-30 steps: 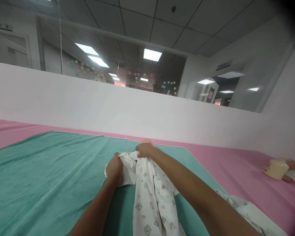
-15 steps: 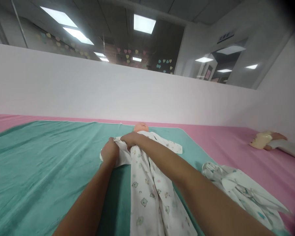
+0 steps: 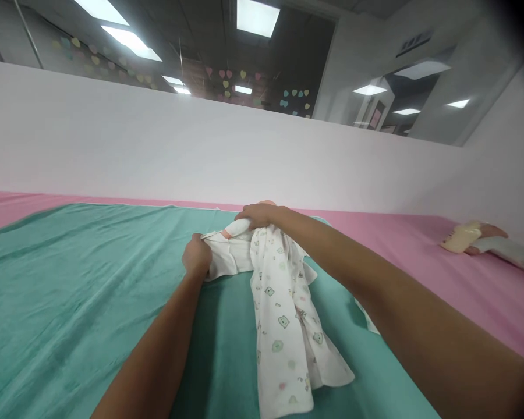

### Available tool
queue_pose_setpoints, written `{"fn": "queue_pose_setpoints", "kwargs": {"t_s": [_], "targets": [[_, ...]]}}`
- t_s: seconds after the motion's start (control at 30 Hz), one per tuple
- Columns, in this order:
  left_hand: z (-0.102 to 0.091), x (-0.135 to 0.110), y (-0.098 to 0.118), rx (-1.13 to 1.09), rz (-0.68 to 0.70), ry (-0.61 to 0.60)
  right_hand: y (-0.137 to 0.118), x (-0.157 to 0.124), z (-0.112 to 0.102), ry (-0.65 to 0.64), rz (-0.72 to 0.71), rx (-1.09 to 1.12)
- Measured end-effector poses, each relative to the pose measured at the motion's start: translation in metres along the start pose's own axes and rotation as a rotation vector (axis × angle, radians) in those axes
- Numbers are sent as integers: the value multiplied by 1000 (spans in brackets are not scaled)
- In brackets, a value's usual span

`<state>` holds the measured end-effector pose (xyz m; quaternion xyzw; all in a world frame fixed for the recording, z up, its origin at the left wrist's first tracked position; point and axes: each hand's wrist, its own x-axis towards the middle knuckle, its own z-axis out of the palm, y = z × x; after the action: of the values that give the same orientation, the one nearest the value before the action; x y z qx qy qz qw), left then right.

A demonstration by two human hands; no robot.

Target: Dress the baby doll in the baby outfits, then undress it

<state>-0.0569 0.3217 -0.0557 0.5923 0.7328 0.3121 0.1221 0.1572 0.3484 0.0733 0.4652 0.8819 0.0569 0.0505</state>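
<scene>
A doll lies on its back in a white printed baby gown [image 3: 277,302], its skirt spread toward me. Only the top of the doll's head [image 3: 267,202] shows behind my right hand [image 3: 258,215]. That hand is closed around the upper part of the doll's white-sleeved arm [image 3: 238,228]; the arm's peach-coloured end pokes out toward the left. My left hand [image 3: 197,255] is closed on the end of the gown's left-side sleeve [image 3: 227,256], holding it stretched out. My right forearm covers much of the gown's other sleeve.
A teal sheet [image 3: 91,291] lies over a pink surface [image 3: 402,238]. Part of another white cloth [image 3: 367,317] shows under my right forearm. At the far right a second doll [image 3: 489,238] lies by a low white wall [image 3: 201,151] with glass above.
My right hand has moved from the sleeve opening up and right to the doll's arm. The arm's end now shows. The gown has shifted right, its lower hem now in view.
</scene>
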Motion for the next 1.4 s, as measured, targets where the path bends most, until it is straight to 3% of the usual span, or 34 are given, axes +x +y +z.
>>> {"fn": "queue_pose_setpoints", "kwargs": {"t_s": [0.3, 0.57, 0.8, 1.0, 1.1, 1.17, 1.27, 1.4], "targets": [[0, -1, -6, -20, 29, -10, 1, -14, -2, 46, -37, -12], [4, 6, -12, -216, 30, 41, 11, -16, 4, 173, 63, 169], [3, 10, -10, -403, 23, 76, -28, 14, 38, 40, -35, 100], [1, 5, -4, -273, 78, 24, -64, 25, 59, 115, -39, 54], [0, 2, -2, -170, 102, -29, -58, -1, 59, 214, -104, 211], [-1, 1, -1, -116, 112, -42, -39, -33, 65, 346, -48, 376], [-2, 1, 1, -52, 129, -36, 3, -92, 92, 455, 147, 481], [-2, 0, 4, 20, 157, -22, 54, -157, 141, 339, 576, 373]]}}
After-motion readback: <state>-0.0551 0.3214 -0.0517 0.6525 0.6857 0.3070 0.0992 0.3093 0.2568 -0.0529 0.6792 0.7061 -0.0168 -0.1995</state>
